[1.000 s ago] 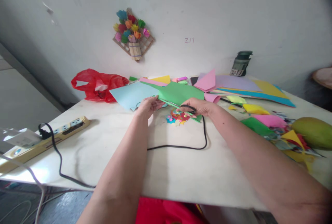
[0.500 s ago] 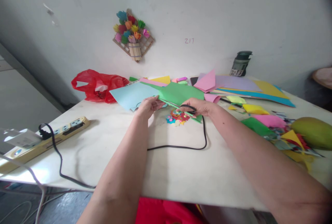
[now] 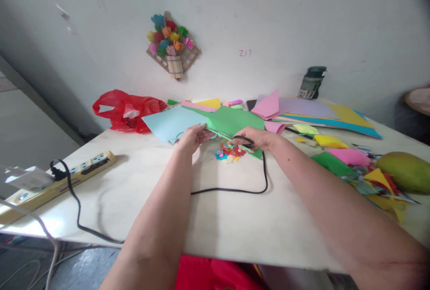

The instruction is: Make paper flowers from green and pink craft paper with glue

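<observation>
My right hand (image 3: 257, 138) is closed round the black handles of a pair of scissors (image 3: 244, 140). Their blades point left along the near edge of a green paper sheet (image 3: 231, 119). At the sheet's left corner, my left hand (image 3: 196, 136) pinches the green paper between thumb and fingers. A narrow green strip slants down under the scissors to the right. Below the blades lies a small pile of colourful paper flowers (image 3: 230, 152), partly covered by the strip and my right hand. A light blue sheet (image 3: 171, 122) lies behind my left hand.
A black cord (image 3: 231, 189) loops across the white table. At left lie a power strip (image 3: 83, 169) and a red plastic bag (image 3: 129, 108). Paper scraps (image 3: 349, 155), a green mango-like fruit (image 3: 405, 171) and stacked coloured sheets (image 3: 356, 122) are at right. A dark bottle (image 3: 312, 83) stands behind.
Both hands stay almost in place with the paper and scissors. The green strip's lower end has shifted very slightly right.
</observation>
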The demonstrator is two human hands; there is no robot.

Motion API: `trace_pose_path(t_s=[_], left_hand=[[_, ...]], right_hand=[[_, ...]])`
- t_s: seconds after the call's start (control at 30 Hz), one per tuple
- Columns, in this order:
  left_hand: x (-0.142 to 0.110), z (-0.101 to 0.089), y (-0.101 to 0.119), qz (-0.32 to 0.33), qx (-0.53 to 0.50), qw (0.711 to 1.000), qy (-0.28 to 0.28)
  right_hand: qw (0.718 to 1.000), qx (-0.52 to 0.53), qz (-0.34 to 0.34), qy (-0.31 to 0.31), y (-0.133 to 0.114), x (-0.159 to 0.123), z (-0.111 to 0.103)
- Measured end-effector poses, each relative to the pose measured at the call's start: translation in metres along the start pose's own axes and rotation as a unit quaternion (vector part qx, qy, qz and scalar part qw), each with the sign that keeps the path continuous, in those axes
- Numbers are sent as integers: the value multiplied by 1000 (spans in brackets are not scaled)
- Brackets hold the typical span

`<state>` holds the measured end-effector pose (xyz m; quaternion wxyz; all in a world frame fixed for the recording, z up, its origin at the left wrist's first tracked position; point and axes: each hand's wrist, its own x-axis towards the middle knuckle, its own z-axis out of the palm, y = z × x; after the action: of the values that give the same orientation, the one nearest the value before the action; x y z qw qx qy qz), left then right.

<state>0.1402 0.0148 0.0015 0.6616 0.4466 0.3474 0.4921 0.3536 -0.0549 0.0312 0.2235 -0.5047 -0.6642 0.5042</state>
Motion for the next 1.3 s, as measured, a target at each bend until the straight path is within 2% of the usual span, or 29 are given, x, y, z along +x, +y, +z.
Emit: trace_pose_path(t_s=[0.8, 1.3], left_hand=[[3, -4, 0, -6, -9, 1000, 22], [3, -5, -5, 18, -10, 1000, -4]], right_hand=[[999, 36, -5, -10, 2, 1, -1], [999, 34, -10, -14, -3, -2, 2]])
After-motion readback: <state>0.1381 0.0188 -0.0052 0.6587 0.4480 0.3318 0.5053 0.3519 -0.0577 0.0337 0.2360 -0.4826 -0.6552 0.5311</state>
